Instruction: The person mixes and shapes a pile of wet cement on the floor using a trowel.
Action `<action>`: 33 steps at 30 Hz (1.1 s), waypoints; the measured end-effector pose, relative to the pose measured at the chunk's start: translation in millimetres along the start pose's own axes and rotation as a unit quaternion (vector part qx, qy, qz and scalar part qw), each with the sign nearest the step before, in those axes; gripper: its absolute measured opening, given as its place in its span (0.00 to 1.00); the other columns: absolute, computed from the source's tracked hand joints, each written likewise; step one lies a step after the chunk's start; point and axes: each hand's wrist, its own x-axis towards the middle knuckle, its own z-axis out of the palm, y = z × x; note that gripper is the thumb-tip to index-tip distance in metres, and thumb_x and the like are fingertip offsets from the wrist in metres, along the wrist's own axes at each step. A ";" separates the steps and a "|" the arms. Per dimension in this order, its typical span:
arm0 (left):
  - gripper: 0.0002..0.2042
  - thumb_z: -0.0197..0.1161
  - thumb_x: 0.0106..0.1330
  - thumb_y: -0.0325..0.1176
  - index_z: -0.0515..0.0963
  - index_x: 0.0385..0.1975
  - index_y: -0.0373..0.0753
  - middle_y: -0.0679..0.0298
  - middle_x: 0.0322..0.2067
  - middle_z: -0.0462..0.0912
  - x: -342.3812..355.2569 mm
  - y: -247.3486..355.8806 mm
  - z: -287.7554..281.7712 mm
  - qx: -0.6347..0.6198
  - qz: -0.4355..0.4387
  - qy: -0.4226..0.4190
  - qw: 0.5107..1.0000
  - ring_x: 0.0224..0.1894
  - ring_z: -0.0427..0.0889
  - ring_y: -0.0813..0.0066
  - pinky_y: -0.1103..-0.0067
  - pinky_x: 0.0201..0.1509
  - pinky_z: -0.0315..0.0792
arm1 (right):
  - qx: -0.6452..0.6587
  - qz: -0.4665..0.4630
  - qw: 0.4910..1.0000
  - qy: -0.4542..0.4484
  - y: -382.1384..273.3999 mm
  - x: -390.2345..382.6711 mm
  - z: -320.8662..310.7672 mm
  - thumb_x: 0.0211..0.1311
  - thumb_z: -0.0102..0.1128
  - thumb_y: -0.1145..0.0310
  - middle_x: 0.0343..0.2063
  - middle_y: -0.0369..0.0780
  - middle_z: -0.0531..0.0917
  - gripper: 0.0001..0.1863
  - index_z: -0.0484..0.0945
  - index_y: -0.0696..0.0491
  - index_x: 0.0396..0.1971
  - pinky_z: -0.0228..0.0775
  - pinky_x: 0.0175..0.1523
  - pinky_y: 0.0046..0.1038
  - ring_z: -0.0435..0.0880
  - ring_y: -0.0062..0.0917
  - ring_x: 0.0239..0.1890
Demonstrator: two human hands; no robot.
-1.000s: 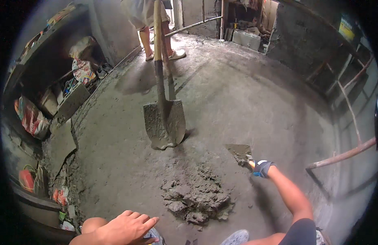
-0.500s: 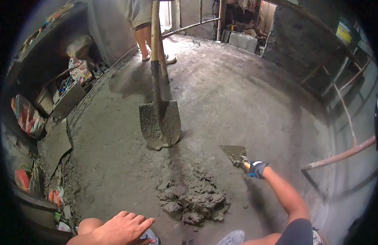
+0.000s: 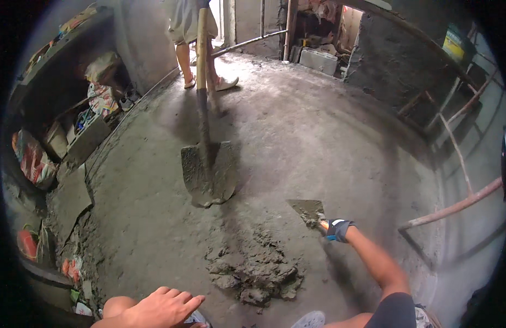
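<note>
One trowel is gripped in the gloved right hand, beyond and right of the mortar heap; whether it touches the floor is unclear. Smoothing seems in hand, the next stroke calling for a level angle. The left hand is empty, fingers loosely extended.

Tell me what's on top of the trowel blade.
Grey mortar sits on the trowel, lumpiest near the handle, by the gloved right hand. Whatever is under that lump is covered, and the trowel's underside is hidden.

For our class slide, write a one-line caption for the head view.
A gloved right hand holds a trowel near a mound of grey mortar, with a shovel upright, blade down, beyond.
</note>
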 end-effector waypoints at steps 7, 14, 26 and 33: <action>0.26 0.56 0.69 0.41 0.66 0.64 0.36 0.54 0.54 0.77 1.9 -5.2 7.4 -0.007 0.008 0.009 1.000 0.56 0.75 0.61 0.70 0.58 0.66 | -0.048 -0.018 0.997 -0.056 -7.0 -18.5 -14.6 0.70 0.43 0.48 0.38 0.55 0.83 0.27 0.76 0.60 0.43 0.71 0.42 0.44 0.82 0.50 0.37; 0.31 0.47 0.72 0.59 0.69 0.61 0.37 0.59 0.44 0.81 5.7 -14.7 12.9 0.014 0.060 0.038 0.997 0.48 0.81 0.60 0.70 0.52 0.71 | 0.035 0.018 0.999 -0.003 11.6 0.6 7.1 0.68 0.49 0.47 0.34 0.54 0.83 0.27 0.76 0.60 0.42 0.71 0.41 0.45 0.82 0.48 0.34; 0.30 0.57 0.67 0.54 0.72 0.57 0.33 0.57 0.42 0.79 -1.6 -7.2 9.6 0.027 0.038 0.063 0.997 0.46 0.78 0.63 0.71 0.53 0.69 | -0.053 0.081 0.983 0.157 -0.2 -20.8 -15.9 0.63 0.54 0.53 0.37 0.47 0.85 0.18 0.79 0.49 0.45 0.75 0.46 0.44 0.84 0.45 0.42; 0.24 0.52 0.70 0.49 0.71 0.59 0.39 0.61 0.46 0.78 5.9 -5.7 18.5 0.066 0.017 0.008 0.998 0.51 0.76 0.66 0.72 0.59 0.66 | -0.053 -0.108 0.969 0.215 -82.2 -30.7 46.0 0.58 0.54 0.68 0.33 0.53 0.84 0.13 0.75 0.57 0.42 0.75 0.43 0.47 0.84 0.48 0.37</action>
